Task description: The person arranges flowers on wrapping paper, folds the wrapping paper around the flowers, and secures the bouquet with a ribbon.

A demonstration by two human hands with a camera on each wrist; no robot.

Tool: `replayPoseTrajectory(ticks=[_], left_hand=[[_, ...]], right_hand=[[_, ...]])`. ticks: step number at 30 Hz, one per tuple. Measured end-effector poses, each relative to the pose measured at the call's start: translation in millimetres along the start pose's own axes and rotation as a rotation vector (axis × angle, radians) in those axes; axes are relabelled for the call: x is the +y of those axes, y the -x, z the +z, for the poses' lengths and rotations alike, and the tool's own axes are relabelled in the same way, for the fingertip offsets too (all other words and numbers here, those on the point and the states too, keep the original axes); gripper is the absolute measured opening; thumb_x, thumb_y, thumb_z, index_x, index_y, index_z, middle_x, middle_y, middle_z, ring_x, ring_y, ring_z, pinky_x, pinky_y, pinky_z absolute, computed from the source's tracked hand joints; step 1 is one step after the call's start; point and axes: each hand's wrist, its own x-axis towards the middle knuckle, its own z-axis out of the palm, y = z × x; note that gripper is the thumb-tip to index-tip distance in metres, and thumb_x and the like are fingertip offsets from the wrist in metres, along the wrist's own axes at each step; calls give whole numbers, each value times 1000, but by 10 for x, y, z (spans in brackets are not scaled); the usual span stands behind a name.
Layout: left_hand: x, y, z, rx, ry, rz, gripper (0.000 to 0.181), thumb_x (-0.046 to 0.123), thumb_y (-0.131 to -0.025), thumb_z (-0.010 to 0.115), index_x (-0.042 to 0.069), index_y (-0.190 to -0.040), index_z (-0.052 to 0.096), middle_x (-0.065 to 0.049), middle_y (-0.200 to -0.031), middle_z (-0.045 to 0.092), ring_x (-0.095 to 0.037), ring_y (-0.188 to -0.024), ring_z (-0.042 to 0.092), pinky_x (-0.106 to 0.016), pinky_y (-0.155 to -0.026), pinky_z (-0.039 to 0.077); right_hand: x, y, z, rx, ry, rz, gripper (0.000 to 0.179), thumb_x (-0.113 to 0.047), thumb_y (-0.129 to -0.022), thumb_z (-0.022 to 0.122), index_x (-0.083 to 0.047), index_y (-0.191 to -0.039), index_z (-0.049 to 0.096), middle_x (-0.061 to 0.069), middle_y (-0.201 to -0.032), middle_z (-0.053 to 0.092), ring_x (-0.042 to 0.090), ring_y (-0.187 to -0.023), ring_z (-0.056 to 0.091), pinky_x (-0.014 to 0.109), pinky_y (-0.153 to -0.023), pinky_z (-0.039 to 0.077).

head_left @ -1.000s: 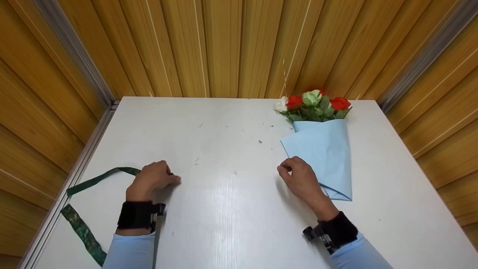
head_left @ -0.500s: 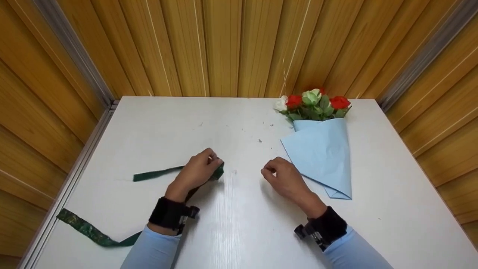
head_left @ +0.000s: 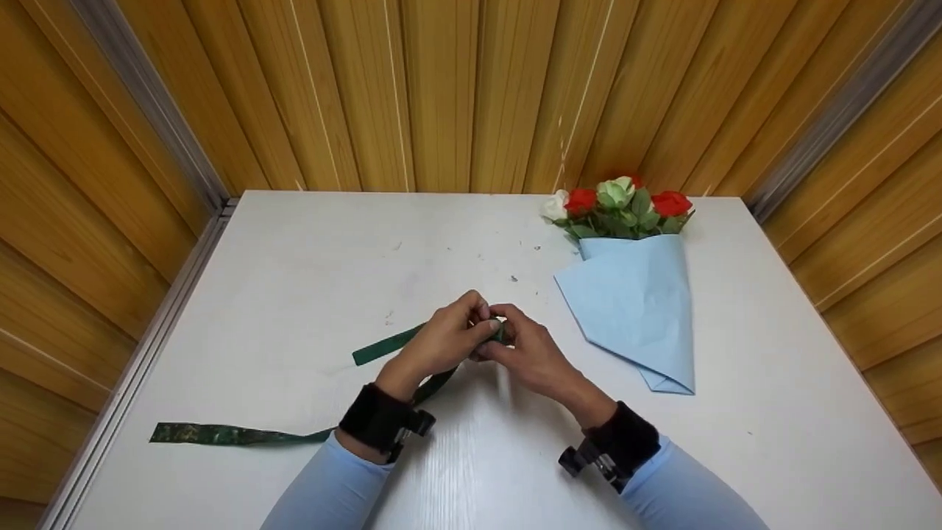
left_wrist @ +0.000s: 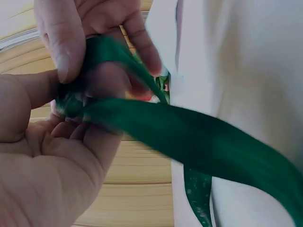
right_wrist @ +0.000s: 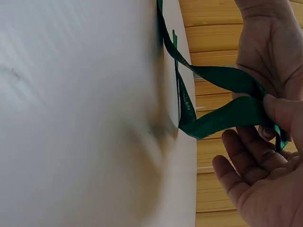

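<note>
- Green ribbon [head_left: 386, 344], left of the paper-wrapped bouquet [head_left: 636, 302], trails two loose tails, perhaps kept slack so its middle can be worked.
- Left hand [head_left: 441, 338] and right hand [head_left: 536, 357], also left of the bouquet, both pinch that middle by thumb and fingers, probably to steady its small loop.
- Roses [head_left: 614, 193] top the bouquet, seemingly laid aside for elbow room.
- Wood-grain wall [head_left: 441, 96] stands behind the bouquet.

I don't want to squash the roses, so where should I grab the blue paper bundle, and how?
Probably low on the blue wrapper, by its narrow bottom, coming from the near side. It lies on the table with the flowers at the far end, and the paper tapers toward the near end, so a gentle grip there should stay clear of the petals.
</note>
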Motion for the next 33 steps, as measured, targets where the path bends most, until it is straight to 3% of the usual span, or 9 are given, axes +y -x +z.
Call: replayPoseTrajectory(ticks=[2,5,9,13,17,21,26,30,33], left_hand=[[-29,8,-16,-24,19,-17,19,25,-105,68,12,-107,54,-3,-96,67,-15,-78,65,-31,-70,55],[-64,25,-72,-50,-5,-42,23,22,-101,73,13,-112,55,-4,-99,67,-20,-82,67,-30,-70,53],[-105,43,-159,-66,-49,-39,22,16,-99,73,12,-117,61,-4,-97,71,-25,-83,70,-28,-69,53],[-141,54,-209,-58,-106,-5,14,15,-99,72,10,-113,70,-1,-86,70,-15,-75,63,-27,-66,47],[-170,51,-209,-43,-207,7,5,12,-96,73,11,-101,74,5,-79,65,-9,-69,55,-25,-62,45],[-194,48,-197,-15,-326,-7,9,6,-92,71,13,-98,72,7,-76,60,-10,-67,53,-26,-60,43],[-261,78,-238,-5,-501,-12,18,-1,-90,65,10,-102,71,2,-74,59,-15,-71,54,-32,-63,46],[-371,136,-346,15,-637,-12,17,-2,-91,67,9,-102,73,-3,-83,67,-20,-79,60,-39,-71,51],[-468,224,-491,56,-700,-50,14,0,-92,70,12,-100,74,-5,-93,73,-22,-86,66,-41,-75,55]], right_hand=[[19,-11,-20,27,-5,6,37,-20,-101,71,-13,-135,60,1,-84,73,10,-75,62,27,-76,47],[69,-25,-82,54,-40,-1,25,-15,-101,71,-5,-123,63,2,-76,63,9,-67,50,25,-65,40],[134,-31,-174,67,-113,27,16,-11,-104,66,2,-113,66,3,-83,66,11,-75,57,25,-70,48],[175,-34,-224,93,-177,82,15,-8,-106,61,5,-113,67,6,-92,70,13,-83,64,27,-77,56],[186,-41,-237,124,-260,145,17,-6,-107,56,5,-113,67,7,-92,68,13,-79,63,26,-73,57],[197,-45,-270,143,-313,180,18,-5,-106,56,6,-114,68,3,-87,63,13,-77,55,23,-68,51],[245,0,-388,104,-243,186,22,-10,-107,59,6,-121,66,2,-90,60,13,-70,48,23,-61,40],[316,72,-534,69,-56,182,20,-15,-106,64,0,-117,70,5,-96,64,19,-79,52,29,-66,42],[371,144,-684,15,101,163,17,-23,-103,71,-7,-107,74,3,-87,64,20,-82,52,30,-66,41]])
